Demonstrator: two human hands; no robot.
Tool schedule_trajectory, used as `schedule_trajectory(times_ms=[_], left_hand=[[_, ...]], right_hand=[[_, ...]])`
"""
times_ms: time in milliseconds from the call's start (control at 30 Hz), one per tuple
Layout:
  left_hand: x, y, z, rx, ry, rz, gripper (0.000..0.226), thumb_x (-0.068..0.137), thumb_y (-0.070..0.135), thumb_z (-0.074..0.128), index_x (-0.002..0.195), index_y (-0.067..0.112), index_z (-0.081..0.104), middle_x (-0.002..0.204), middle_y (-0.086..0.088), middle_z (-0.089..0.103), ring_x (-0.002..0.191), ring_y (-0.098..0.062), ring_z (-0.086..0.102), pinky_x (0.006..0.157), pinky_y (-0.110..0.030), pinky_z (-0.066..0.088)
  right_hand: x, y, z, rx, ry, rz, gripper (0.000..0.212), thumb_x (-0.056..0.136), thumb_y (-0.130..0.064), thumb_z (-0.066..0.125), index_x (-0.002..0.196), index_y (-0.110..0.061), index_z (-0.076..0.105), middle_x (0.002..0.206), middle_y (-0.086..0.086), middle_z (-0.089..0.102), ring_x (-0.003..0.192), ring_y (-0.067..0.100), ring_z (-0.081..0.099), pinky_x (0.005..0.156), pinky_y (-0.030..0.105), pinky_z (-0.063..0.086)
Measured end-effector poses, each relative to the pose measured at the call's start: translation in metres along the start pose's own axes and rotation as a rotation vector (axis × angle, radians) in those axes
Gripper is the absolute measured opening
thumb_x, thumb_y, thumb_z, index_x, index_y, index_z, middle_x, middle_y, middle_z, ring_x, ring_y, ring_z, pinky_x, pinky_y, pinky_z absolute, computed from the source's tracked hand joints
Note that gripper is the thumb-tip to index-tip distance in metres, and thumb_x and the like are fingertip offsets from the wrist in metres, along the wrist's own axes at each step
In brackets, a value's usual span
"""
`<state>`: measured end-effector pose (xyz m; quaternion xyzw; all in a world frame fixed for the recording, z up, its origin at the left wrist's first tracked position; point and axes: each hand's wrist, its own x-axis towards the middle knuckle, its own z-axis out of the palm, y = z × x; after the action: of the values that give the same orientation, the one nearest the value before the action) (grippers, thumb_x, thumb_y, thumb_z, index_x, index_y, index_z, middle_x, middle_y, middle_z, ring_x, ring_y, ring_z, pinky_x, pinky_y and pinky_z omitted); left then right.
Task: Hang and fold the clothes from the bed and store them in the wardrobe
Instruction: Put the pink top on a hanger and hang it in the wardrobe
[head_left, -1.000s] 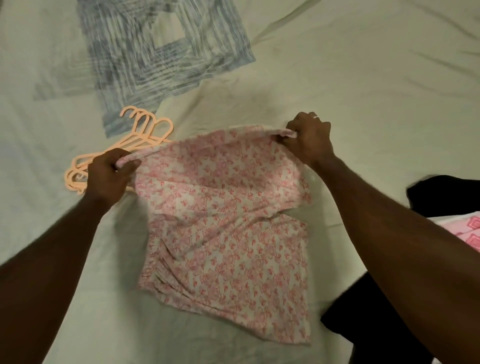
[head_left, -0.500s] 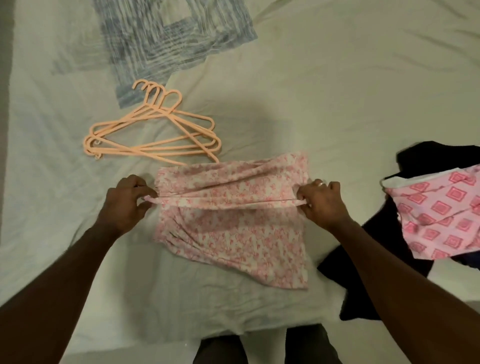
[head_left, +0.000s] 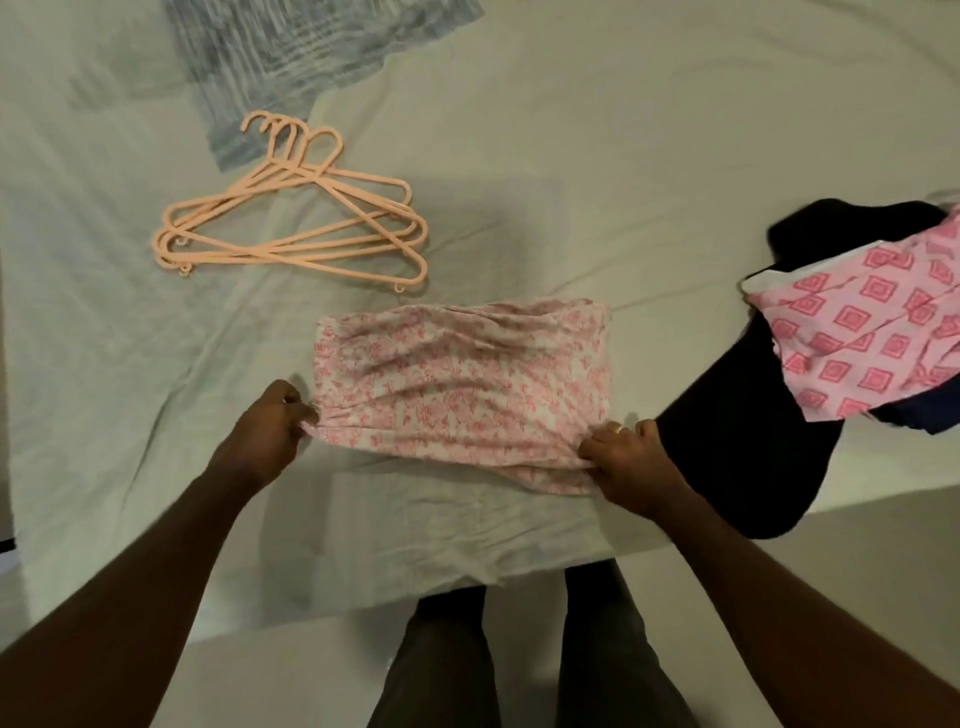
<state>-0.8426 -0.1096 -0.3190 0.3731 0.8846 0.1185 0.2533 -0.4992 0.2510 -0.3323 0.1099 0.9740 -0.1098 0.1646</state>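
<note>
A pink-and-white floral garment (head_left: 462, 384) lies folded in half on the pale bed sheet (head_left: 623, 156), near the bed's front edge. My left hand (head_left: 265, 431) pinches its near left corner. My right hand (head_left: 626, 460) grips its near right corner, the fingers curled into the cloth. Both hands hold the folded edge down against the sheet.
Several peach plastic hangers (head_left: 291, 223) lie in a pile behind the garment to the left. A black garment (head_left: 748, 452) lies at the right with a pink diamond-print cloth (head_left: 862, 332) on top. The bed's front edge runs just above my legs (head_left: 519, 665).
Both hands have pulled the garment's far edge toward me and laid it over the near half, folding the cloth in two. The view has tilted down, showing the bed edge and my legs.
</note>
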Motion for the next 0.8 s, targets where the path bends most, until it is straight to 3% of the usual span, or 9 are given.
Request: schedule_trajectory(times_ms=[67, 167, 267, 333, 400, 500, 600, 700, 800], left_hand=[[0.0, 0.001, 0.003, -0.044, 0.051, -0.028, 0.029, 0.073, -0.021, 0.072, 0.091, 0.0, 0.079, 0.099, -0.019, 0.058, 0.082, -0.037, 0.065, 0.074, -0.042, 0.054], [0.001, 0.001, 0.002, -0.093, 0.137, -0.047, 0.033, 0.07, -0.027, 0.069, 0.089, -0.003, 0.079, 0.097, -0.019, 0.058, 0.081, -0.034, 0.062, 0.074, -0.034, 0.049], [-0.001, -0.005, 0.004, -0.114, 0.195, -0.045, 0.036, 0.064, -0.03, 0.069, 0.086, -0.003, 0.078, 0.096, -0.017, 0.057, 0.082, -0.037, 0.063, 0.072, -0.025, 0.046], [-0.004, -0.007, 0.005, -0.14, 0.164, -0.004, 0.036, 0.064, -0.029, 0.071, 0.087, -0.002, 0.078, 0.098, -0.006, 0.054, 0.087, -0.039, 0.064, 0.077, -0.02, 0.046], [-0.005, -0.005, 0.007, -0.193, 0.157, -0.03, 0.031, 0.067, -0.02, 0.077, 0.091, 0.0, 0.078, 0.101, 0.008, 0.052, 0.096, -0.036, 0.065, 0.085, -0.029, 0.049], [0.003, 0.007, 0.007, -0.463, 0.228, -0.354, 0.027, 0.077, -0.004, 0.077, 0.098, 0.012, 0.07, 0.107, -0.003, 0.063, 0.097, -0.029, 0.065, 0.081, -0.029, 0.05], [0.021, 0.017, 0.004, -0.715, 0.206, -0.656, 0.034, 0.089, 0.028, 0.077, 0.115, 0.016, 0.058, 0.109, -0.009, 0.062, 0.096, -0.028, 0.064, 0.072, -0.036, 0.057], [0.041, 0.012, 0.0, -0.664, 0.097, -0.724, 0.061, 0.086, 0.049, 0.076, 0.129, 0.014, 0.052, 0.119, -0.008, 0.06, 0.108, -0.03, 0.062, 0.091, -0.047, 0.056], [0.052, 0.017, 0.003, -0.625, -0.001, -0.716, 0.063, 0.083, 0.044, 0.081, 0.129, 0.01, 0.053, 0.123, -0.013, 0.062, 0.109, -0.033, 0.063, 0.093, -0.048, 0.055]], right_hand=[[-0.006, -0.005, 0.005, 0.008, 0.065, 0.014, 0.016, 0.076, -0.032, 0.074, 0.088, -0.025, 0.067, 0.086, -0.005, 0.069, 0.079, 0.026, 0.066, 0.073, 0.038, 0.029], [-0.012, -0.012, 0.003, 0.049, 0.171, 0.02, 0.018, 0.079, -0.036, 0.054, 0.082, -0.022, 0.065, 0.078, -0.003, 0.066, 0.073, 0.026, 0.062, 0.071, 0.038, 0.032], [-0.018, -0.016, 0.007, 0.051, 0.146, 0.019, 0.025, 0.08, -0.041, 0.049, 0.082, -0.022, 0.065, 0.077, -0.003, 0.067, 0.075, 0.027, 0.063, 0.072, 0.037, 0.027], [-0.022, -0.019, 0.012, 0.04, 0.084, 0.025, 0.031, 0.08, -0.051, 0.049, 0.083, -0.026, 0.066, 0.079, -0.007, 0.067, 0.08, 0.026, 0.064, 0.074, 0.037, 0.023], [-0.023, -0.024, 0.014, 0.052, 0.049, 0.079, 0.04, 0.082, -0.065, 0.051, 0.081, -0.028, 0.066, 0.079, -0.01, 0.065, 0.08, 0.022, 0.061, 0.075, 0.036, 0.021], [-0.005, -0.039, 0.002, 0.145, 0.133, 0.325, 0.05, 0.09, -0.07, 0.047, 0.09, -0.024, 0.069, 0.087, -0.006, 0.066, 0.083, 0.02, 0.059, 0.08, 0.04, 0.031], [0.024, -0.043, -0.011, 0.483, 0.276, 0.722, 0.051, 0.094, -0.061, 0.053, 0.117, -0.017, 0.064, 0.112, 0.002, 0.065, 0.103, 0.023, 0.06, 0.092, 0.047, 0.042], [0.052, -0.039, -0.019, 0.754, 0.168, 1.003, 0.077, 0.081, -0.066, 0.066, 0.135, -0.014, 0.048, 0.13, 0.008, 0.059, 0.118, 0.03, 0.059, 0.099, 0.055, 0.049], [0.07, -0.037, -0.025, 0.723, -0.02, 1.006, 0.074, 0.087, -0.049, 0.073, 0.14, -0.007, 0.042, 0.135, 0.015, 0.058, 0.122, 0.038, 0.058, 0.1, 0.053, 0.05]])
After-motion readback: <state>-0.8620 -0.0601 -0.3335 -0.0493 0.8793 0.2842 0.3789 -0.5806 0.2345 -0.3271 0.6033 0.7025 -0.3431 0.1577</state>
